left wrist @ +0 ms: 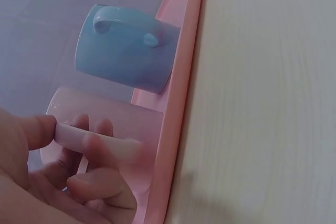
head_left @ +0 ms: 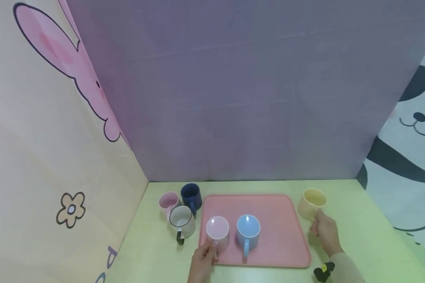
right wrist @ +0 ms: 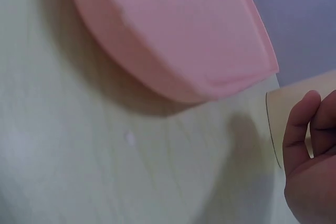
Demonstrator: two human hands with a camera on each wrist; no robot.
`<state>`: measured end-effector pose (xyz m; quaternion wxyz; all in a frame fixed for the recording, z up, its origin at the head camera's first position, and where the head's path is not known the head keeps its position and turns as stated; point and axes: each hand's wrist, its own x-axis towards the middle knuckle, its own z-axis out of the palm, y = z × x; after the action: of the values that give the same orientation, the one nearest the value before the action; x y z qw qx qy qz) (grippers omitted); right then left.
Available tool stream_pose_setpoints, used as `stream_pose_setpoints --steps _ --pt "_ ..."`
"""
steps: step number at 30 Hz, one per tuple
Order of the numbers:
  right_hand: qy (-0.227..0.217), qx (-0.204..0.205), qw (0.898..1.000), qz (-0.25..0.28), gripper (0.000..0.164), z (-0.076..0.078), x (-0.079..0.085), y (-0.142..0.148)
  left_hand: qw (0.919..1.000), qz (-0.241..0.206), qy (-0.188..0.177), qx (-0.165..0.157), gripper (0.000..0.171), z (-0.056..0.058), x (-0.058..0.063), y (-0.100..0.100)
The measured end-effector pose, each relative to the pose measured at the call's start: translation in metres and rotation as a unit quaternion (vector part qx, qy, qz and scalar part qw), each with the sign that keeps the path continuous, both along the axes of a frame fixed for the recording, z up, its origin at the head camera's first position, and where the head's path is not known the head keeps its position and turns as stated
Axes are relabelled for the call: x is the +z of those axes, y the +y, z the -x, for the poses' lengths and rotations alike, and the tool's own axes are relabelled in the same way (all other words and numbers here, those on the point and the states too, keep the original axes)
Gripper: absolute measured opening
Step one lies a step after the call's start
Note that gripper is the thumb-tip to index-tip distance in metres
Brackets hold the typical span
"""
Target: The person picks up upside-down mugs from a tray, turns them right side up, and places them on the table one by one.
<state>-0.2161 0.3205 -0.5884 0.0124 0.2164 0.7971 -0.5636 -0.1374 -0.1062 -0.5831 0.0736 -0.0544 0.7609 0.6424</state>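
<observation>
On the pink tray [head_left: 279, 236] stand a pale pink mug [head_left: 219, 234] and a light blue mug [head_left: 249, 237]. My left hand [head_left: 202, 259] holds the pale pink mug by its handle [left wrist: 100, 142], thumb at the handle's top and fingers curled around it. Right of the tray is a yellow mug [head_left: 307, 208], whose handle my right hand [head_left: 327, 234] grips; the fingers hide most of that handle. In the right wrist view only part of the yellow mug [right wrist: 281, 98] shows, beside my curled fingers [right wrist: 299, 124].
Left of the tray, a pink mug [head_left: 168, 202], a dark blue mug [head_left: 194, 198] and a white mug [head_left: 185, 226] with a black handle stand close together on the pale table [head_left: 145, 251]. A grey-purple panel [head_left: 233, 118] rises behind the table.
</observation>
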Motion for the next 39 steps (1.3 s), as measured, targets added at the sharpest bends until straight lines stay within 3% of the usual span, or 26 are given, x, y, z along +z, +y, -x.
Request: stream_pose_setpoints --steps 5,16,22,31,39 --pt "-0.011 0.018 1.0 -0.023 0.069 0.0 -0.002 0.007 0.9995 -0.03 0.005 -0.01 0.039 0.002 0.001 0.003" --pt "-0.03 0.055 0.998 -0.006 0.066 0.009 0.006 0.005 0.9998 -0.005 0.015 -0.013 0.038 0.002 0.0 0.0" --pt "-0.037 0.06 0.997 -0.011 0.07 0.013 0.006 0.007 0.9998 -0.002 0.007 -0.02 0.037 0.002 0.007 0.0" --pt "-0.038 0.064 0.997 -0.012 0.072 0.015 0.011 0.007 0.9999 0.009 -0.012 -0.005 0.036 0.0 0.012 0.004" --pt "-0.02 0.05 0.999 -0.003 0.057 0.01 0.015 0.001 0.9995 0.029 -0.001 0.01 0.032 0.0 0.011 0.006"
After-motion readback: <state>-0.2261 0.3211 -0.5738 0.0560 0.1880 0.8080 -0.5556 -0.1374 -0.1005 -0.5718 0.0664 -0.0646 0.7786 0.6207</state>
